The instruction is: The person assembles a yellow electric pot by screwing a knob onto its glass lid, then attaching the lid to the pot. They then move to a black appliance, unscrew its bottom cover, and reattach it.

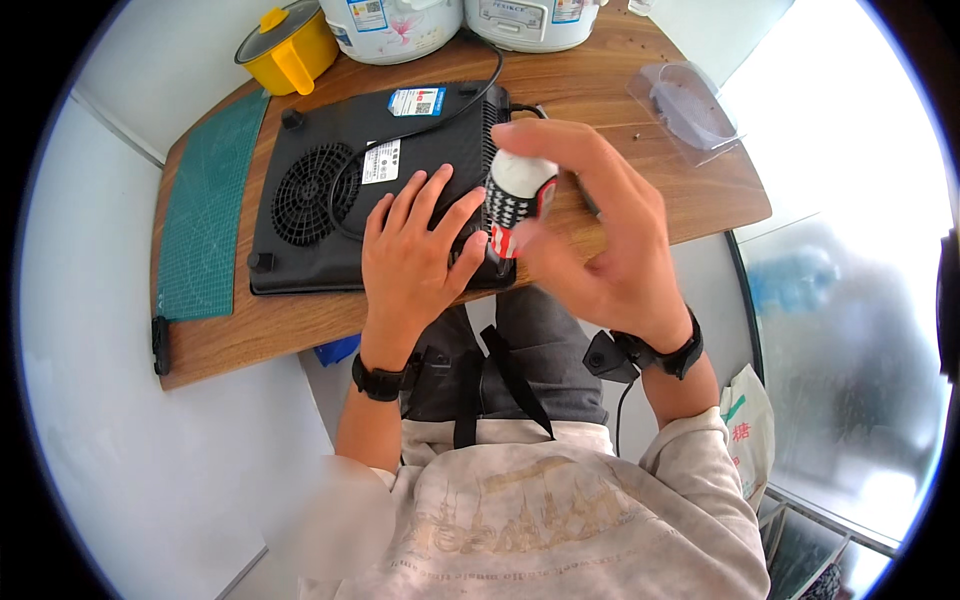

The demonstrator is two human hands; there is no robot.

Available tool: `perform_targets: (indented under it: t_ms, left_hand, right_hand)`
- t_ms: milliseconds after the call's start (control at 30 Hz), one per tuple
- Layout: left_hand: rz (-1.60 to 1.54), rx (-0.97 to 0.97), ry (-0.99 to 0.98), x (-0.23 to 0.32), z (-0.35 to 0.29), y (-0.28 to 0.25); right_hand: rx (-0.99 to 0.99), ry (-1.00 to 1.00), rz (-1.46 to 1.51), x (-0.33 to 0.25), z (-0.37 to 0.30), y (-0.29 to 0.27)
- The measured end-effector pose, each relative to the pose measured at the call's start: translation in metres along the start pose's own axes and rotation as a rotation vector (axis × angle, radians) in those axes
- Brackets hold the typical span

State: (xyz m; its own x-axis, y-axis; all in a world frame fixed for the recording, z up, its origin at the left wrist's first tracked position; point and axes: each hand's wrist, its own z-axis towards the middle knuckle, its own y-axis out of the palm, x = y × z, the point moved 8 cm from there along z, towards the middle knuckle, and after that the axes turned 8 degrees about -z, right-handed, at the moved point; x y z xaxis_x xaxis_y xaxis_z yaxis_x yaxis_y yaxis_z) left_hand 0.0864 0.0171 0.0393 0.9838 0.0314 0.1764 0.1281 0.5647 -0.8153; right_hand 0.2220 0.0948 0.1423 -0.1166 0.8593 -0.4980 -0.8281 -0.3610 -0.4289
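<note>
A flat black appliance (330, 125), like an induction cooker, lies bottom up on the wooden table. Its round fan grille (316, 194), feet and labels face upward. My left hand (412, 255) rests on its underside with fingers spread; index finger and thumb reach the side of a short cylinder. That cylinder (512, 205), white on top with black-and-white stars and red stripes below, stands over the appliance's near right corner. My right hand (610, 215), slightly blurred, curves its thumb and index finger round it. The cylinder's lower tip is hard to make out.
A black power cord (410, 130) loops across the appliance. Left of it lies a green cutting mat (210, 205). Behind stand a yellow pot (300, 58) and two white cookers (400, 35). A clear plastic container (690, 108) sits at the right.
</note>
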Motion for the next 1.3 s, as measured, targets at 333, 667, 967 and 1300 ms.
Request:
perform_targets:
  t_ms: [333,667,967,1300]
  left_hand:
    - [-0.021,0.004,-0.014,0.000,0.000,0.001]
    - [-0.038,-0.026,-0.036,-0.005,0.000,0.004]
    - [-0.057,-0.090,-0.069,-0.006,-0.001,0.007]
    - [-0.062,-0.027,-0.070,-0.002,0.005,0.001]
  right_hand:
    - [-0.002,0.032,0.026,0.008,-0.008,0.002]
    - [0.001,0.059,0.162,0.007,-0.004,0.013]
    - [-0.132,0.049,0.014,0.003,-0.004,0.010]
    - [-0.144,0.021,0.049,0.008,-0.003,0.008]
